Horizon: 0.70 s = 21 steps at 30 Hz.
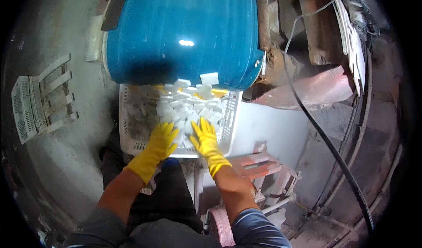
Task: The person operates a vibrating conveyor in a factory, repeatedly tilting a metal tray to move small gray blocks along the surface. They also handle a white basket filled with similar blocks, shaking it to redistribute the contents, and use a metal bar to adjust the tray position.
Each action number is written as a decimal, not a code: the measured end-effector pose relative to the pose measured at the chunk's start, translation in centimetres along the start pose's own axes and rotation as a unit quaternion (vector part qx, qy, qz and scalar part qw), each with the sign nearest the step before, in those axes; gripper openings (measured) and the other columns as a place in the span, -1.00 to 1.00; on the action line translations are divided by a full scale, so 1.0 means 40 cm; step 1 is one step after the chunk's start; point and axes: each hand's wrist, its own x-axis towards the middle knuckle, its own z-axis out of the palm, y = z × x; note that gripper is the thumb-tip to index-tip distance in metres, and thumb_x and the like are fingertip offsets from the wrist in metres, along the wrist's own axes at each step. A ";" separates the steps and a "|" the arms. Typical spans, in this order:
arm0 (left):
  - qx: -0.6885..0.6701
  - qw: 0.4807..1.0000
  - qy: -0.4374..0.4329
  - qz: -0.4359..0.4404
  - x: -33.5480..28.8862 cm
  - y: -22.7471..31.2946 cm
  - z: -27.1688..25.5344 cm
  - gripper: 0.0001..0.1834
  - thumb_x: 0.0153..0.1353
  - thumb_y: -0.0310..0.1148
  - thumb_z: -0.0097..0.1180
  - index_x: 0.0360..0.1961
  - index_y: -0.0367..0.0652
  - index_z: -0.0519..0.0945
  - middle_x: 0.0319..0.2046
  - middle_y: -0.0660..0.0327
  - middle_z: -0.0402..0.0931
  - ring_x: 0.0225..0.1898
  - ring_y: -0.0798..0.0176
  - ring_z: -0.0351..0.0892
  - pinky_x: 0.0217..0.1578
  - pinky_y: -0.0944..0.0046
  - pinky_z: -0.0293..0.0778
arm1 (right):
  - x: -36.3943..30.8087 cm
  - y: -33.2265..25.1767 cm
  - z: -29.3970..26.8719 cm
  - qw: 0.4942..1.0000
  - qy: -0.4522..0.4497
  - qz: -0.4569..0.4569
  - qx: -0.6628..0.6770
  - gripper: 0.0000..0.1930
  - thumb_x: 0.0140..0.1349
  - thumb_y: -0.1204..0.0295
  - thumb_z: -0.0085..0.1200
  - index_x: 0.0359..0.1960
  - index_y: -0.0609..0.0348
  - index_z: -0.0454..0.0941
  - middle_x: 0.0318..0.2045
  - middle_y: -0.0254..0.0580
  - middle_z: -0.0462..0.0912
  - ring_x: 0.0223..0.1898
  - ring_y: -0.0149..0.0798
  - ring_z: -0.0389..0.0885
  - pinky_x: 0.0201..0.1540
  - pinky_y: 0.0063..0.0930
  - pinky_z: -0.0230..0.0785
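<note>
Two hands in yellow rubber gloves work palms down over a heap of thin white pieces (178, 108) in a white slotted plastic crate (234, 124); the left hand (159, 141) lies at the crate's seven o'clock, the right hand (205, 139) at its five o'clock, fingers extended, thumbs apart from the fingers and neither visibly clamped on anything; whether the fingertips press on the heap is hard to tell. The step looks like spreading or gathering the pieces; done well, it calls for flat palms, light pressure and short, even sweeps, since such thin pieces could chip, and for fingers kept clear of the blue belt (184, 19) curving down at twelve o'clock. The heap lies thickest from the crate's twelve o'clock to its centre, with a sparser, murkier patch toward nine; yellow strips (219, 93) show at the back, beneath the pieces; a loose square piece (209, 78) sits against the belt's lower edge; a pink-and-white roll (222, 227) lies at six o'clock.
</note>
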 end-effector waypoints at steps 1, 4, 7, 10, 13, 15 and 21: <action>-0.014 1.000 0.013 0.009 -0.023 -0.013 -0.023 -0.29 0.15 -0.22 0.42 0.33 -0.15 0.52 0.39 -0.09 0.38 0.44 -0.22 0.30 0.44 -0.17 0.20 | -0.041 0.032 0.046 0.998 0.030 -0.003 0.059 -0.34 0.28 0.15 0.30 0.41 0.02 0.46 0.41 0.26 0.39 0.43 0.29 0.33 0.50 0.04 0.15; -0.068 0.965 0.199 -0.158 -0.074 -0.131 -0.037 -0.26 0.17 -0.28 0.44 0.38 -0.18 0.47 0.32 -0.10 0.47 0.33 -0.17 0.47 0.36 -0.04 0.37 | -0.049 0.053 -0.004 0.977 0.106 0.063 0.174 -0.46 0.32 0.27 0.23 0.34 0.09 0.52 0.27 0.31 0.54 0.32 0.31 0.48 0.42 0.02 0.30; -0.162 0.920 0.287 -0.214 0.023 -0.293 -0.148 -0.25 0.22 -0.35 0.41 0.43 -0.16 0.42 0.26 -0.09 0.54 0.16 -0.09 0.63 0.18 0.08 0.56 | 0.080 0.034 -0.156 0.909 0.276 0.160 0.269 -0.57 0.40 0.49 0.08 0.28 0.35 0.51 0.19 0.25 0.62 0.31 0.19 0.54 0.40 -0.17 0.32; -0.138 0.924 0.237 -0.266 0.113 -0.411 -0.186 -0.29 0.19 -0.35 0.40 0.38 -0.17 0.46 0.22 -0.06 0.58 0.14 -0.04 0.64 0.16 0.11 0.56 | 0.245 0.033 -0.269 0.838 0.210 0.179 0.471 -0.60 0.36 0.45 0.20 0.21 0.31 0.59 0.09 -0.06 0.70 0.13 -0.18 0.62 0.21 -0.32 0.43; -0.114 0.935 0.192 -0.277 0.151 -0.414 -0.183 -0.31 0.13 -0.41 0.37 0.34 -0.19 0.48 0.24 -0.04 0.56 0.22 0.00 0.58 0.24 0.12 0.49 | 0.284 0.051 -0.265 0.818 0.129 0.201 0.524 -0.59 0.35 0.41 0.23 0.21 0.19 0.59 0.07 -0.16 0.71 0.11 -0.21 0.62 0.20 -0.39 0.41; -0.114 0.944 0.182 -0.251 0.153 -0.381 -0.144 -0.31 0.10 -0.45 0.35 0.31 -0.21 0.49 0.26 -0.03 0.55 0.26 0.03 0.54 0.29 0.13 0.44 | 0.241 0.118 -0.200 0.832 0.136 0.209 0.495 -0.59 0.36 0.41 0.23 0.23 0.17 0.57 0.11 -0.13 0.69 0.11 -0.20 0.63 0.22 -0.36 0.41; -0.474 0.835 0.222 -0.171 -0.107 -0.116 -0.296 -0.12 0.01 -0.62 0.25 0.45 -0.16 0.34 0.40 0.05 0.41 0.43 0.07 0.37 0.45 0.12 0.27 | -0.053 -0.188 -0.526 0.894 0.166 0.149 0.388 -0.58 0.39 0.60 0.15 0.28 0.24 0.55 0.23 -0.06 0.62 0.31 -0.17 0.53 0.42 -0.30 0.26</action>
